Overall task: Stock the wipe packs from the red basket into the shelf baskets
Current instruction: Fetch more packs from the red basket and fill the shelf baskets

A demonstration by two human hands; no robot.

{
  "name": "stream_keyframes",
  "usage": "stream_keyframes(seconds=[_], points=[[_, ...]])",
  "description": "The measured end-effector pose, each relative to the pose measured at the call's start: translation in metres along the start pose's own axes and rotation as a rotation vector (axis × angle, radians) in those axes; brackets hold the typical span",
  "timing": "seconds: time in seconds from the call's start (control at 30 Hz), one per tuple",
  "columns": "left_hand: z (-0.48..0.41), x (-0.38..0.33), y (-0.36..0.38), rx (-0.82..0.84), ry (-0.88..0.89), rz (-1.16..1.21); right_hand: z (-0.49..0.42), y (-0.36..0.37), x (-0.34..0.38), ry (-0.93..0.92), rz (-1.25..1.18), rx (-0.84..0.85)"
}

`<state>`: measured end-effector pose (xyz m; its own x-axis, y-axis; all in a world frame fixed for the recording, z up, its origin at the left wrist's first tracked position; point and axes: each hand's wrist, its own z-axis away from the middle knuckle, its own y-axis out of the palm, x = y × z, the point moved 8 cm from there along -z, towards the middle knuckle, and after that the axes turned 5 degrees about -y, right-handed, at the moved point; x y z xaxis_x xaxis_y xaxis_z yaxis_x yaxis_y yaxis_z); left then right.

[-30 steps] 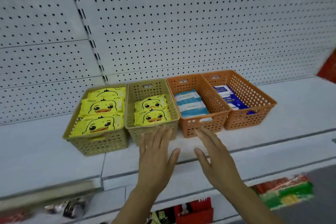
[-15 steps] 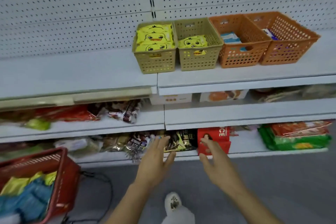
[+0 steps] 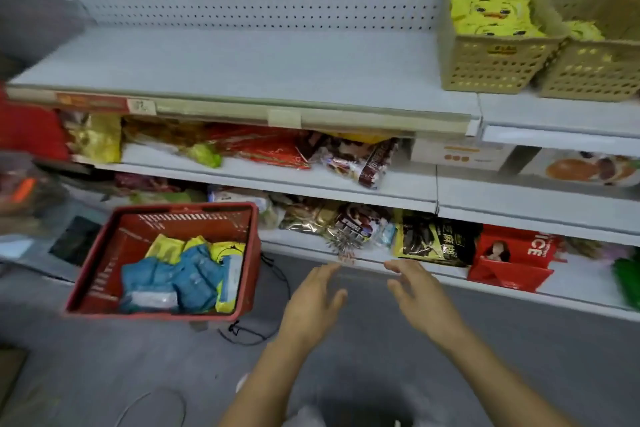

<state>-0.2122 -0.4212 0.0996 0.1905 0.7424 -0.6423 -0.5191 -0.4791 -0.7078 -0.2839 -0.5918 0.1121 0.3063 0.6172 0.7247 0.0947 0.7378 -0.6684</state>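
Left hand (image 3: pixel 313 302) and right hand (image 3: pixel 420 295) both empty, fingers loosely spread, side by side over grey floor, near bottom shelf edge. Red basket (image 3: pixel 104 262) on floor at left, blue and yellow wipe packs (image 3: pixel 180 274) inside. Two tan shelf baskets (image 3: pixel 495 69) far right on top shelf, yellow duck packs (image 3: pixel 488 9) in left one. Snack bags (image 3: pixel 353 163) on lower shelves, blurred.

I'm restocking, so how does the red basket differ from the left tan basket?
The red basket sits near the floor; the left tan basket stands on the upper shelf. The red basket holds jumbled blue and yellow packs; the left tan basket holds only yellow duck packs. Both have perforated walls.
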Motion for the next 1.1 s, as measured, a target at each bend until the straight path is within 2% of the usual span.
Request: stream_keyframes(seconds=[0.3,0.53,0.67,0.87,0.93,1.1], points=[[-0.004,0.246,-0.142,0.019,-0.319,0.077,-0.073,0.207,0.148,0.019,-0.102,0.140],[-0.048,0.375,-0.188,0.045,-0.464,0.085,-0.131,0.335,0.172,0.142,-0.138,0.330],[-0.083,0.416,-0.181,0.072,-0.489,0.092,-0.163,0.383,0.152,0.290,-0.021,0.410],[-0.124,0.438,-0.157,0.092,-0.424,0.041,-0.191,0.433,0.118,0.491,0.203,0.498],[-0.131,0.441,-0.149,0.098,-0.371,-0.092,-0.194,0.442,0.109,0.503,0.282,0.469],[-0.144,0.438,-0.136,0.071,-0.148,-0.621,-0.202,0.450,0.096,0.460,0.363,0.319]])
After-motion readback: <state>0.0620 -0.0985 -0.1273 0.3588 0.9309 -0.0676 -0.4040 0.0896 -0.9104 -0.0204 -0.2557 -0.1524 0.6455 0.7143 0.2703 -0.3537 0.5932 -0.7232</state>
